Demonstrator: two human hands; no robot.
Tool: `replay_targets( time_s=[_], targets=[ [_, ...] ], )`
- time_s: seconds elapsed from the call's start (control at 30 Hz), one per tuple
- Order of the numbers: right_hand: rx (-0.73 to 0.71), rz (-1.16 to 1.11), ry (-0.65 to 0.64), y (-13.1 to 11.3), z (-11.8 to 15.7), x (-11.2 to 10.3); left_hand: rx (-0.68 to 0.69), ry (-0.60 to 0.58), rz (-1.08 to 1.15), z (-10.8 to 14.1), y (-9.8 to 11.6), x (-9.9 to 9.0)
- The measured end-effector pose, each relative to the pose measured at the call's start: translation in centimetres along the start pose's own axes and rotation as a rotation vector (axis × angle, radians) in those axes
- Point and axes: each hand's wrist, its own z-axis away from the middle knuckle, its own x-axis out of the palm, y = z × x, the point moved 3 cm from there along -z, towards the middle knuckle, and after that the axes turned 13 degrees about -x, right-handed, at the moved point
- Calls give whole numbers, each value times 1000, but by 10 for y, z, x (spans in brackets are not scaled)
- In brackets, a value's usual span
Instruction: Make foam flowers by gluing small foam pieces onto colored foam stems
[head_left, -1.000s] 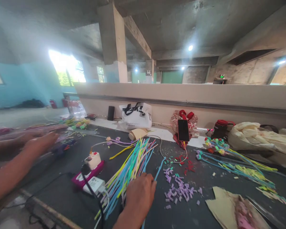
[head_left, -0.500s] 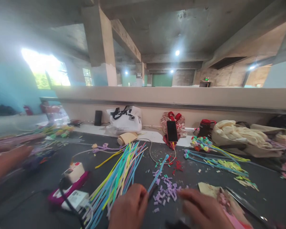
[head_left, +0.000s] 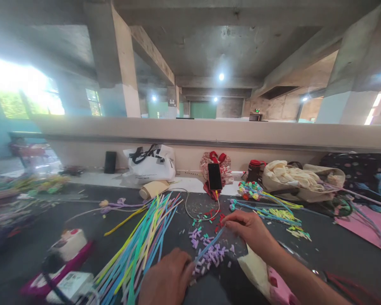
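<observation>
A light blue pipe cleaner (head_left: pixel 210 245) runs slantwise between my two hands, over a scatter of short purple cut pieces (head_left: pixel 214 255). My left hand (head_left: pixel 169 275) is closed around its near end, low in the middle of the view. At the far end, the fingertips of my right hand (head_left: pixel 249 228) pinch the tip, where some of the detail is hidden by the fingers. A bundle of long multicoloured pipe cleaners (head_left: pixel 139 245) lies just left of my left hand. Red pieces (head_left: pixel 220 221) lie close to my right fingertips.
A phone (head_left: pixel 214 177) with a charging cable leans on a red-patterned bag. Finished blue stems (head_left: pixel 263 212) and a flower bunch (head_left: pixel 250 190) lie to the right. A power strip (head_left: pixel 59 279) with plugs is front left. Scissors (head_left: pixel 292 250) lie partly behind my right forearm.
My right hand has moved up and left onto the blue pipe cleaner's far end, from an apart position beside the purple pieces. The view has turned right; the left hand still holds the stem.
</observation>
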Motion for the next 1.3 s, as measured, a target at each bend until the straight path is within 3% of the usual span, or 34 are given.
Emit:
replay_targets(
  time_s=[0.17,0.3,0.4,0.57,0.7,0.77,0.9,1.07,1.2,1.3],
  targets=[
    [71,-117,-51,-2,0,8,3,-153,414,-29,11,-12],
    [65,-180,-94,-4,-2,21,-51,-516,719,-40,30,3],
    [45,-191,-107,-2,-5,26,-99,-615,930,-43,37,17],
    [18,-135,-150,5,-12,28,-199,-620,1081,-47,30,29],
    [-26,-24,-253,9,-25,30,-193,-612,1171,-52,22,29],
    [-53,76,-319,14,-32,32,-240,-614,1230,-55,15,29],
    [-131,399,-442,37,-38,36,-379,-506,1301,-61,1,27],
    [-202,759,-597,64,-33,52,-383,-526,1292,-60,2,29],
    [-214,917,-649,71,-35,56,-414,-525,1266,-59,1,32],
    [-207,978,-639,72,-39,46,-428,-484,1298,-60,0,30]
  ],
)
